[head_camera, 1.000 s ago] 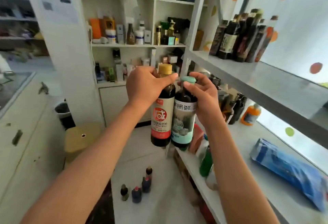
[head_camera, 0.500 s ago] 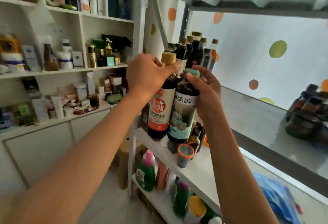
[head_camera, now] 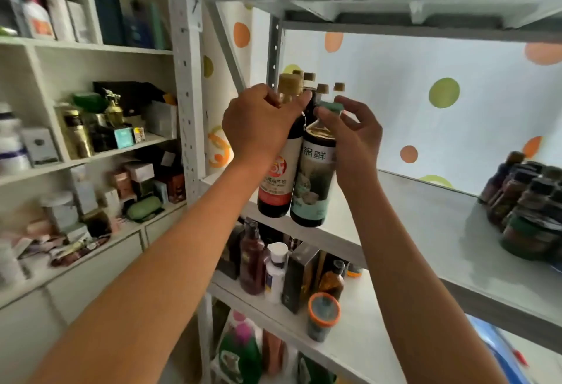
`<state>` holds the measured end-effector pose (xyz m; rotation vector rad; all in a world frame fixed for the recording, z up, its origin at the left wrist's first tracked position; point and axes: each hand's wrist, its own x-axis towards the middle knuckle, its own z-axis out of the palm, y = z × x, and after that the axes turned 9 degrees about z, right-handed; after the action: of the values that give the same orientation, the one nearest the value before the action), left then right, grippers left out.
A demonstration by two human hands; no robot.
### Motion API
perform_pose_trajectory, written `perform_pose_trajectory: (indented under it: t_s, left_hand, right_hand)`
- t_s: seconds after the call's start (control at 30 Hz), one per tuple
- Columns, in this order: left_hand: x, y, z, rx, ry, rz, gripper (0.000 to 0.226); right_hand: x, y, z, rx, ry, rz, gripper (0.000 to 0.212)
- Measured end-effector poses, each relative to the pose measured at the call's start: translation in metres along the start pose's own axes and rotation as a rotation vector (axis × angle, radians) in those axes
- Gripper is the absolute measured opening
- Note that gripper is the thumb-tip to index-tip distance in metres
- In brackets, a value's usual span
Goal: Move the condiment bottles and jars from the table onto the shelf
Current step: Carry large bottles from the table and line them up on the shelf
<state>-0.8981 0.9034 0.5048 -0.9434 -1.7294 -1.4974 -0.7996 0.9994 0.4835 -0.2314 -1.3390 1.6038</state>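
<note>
White metal shelf rack point(head_camera: 404, 231) fills the right side; its upper shelf board is bare near the front edge, w/ a cluster of dark bottles point(head_camera: 526, 201) at far right and a few cork-capped bottles point(head_camera: 322, 90) at the back left corner. Left hand point(head_camera: 261, 122) is curled tight round the neck of a red-label bottle point(head_camera: 275, 182), tan cap above the fist. Right hand point(head_camera: 354, 137) pinches the teal cap of a teal-label bottle point(head_camera: 314, 182), thumb and fingertips on the cap, other fingers spread apart. Both bottles hang side by side, touching, at the shelf's front edge, bottoms not resting on it. Below, an orange-lidded jar point(head_camera: 322, 316) sits on the lower shelf.
</note>
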Motion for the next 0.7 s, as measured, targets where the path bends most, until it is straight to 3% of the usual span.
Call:
perform_pose_trajectory:
  t_s: [0.27,0.4,0.7]
  left_hand:
    - [-0.009,-0.022,0.06,-0.026,-0.034,-0.052,0.049]
    - [-0.013,-0.02,0.081,-0.072,0.004,-0.123,0.046]
    - [-0.045,-0.038,0.105,-0.457,-0.149,-0.159,0.044]
  right_hand:
    - [0.029,0.033,-0.021,-0.104,0.154,-0.004,0.03]
    - [0.037,0.036,-0.031,-0.091,0.139,0.015,0.026]
    - [0.034,0.05,-0.047,-0.064,0.049,-0.041,0.036]
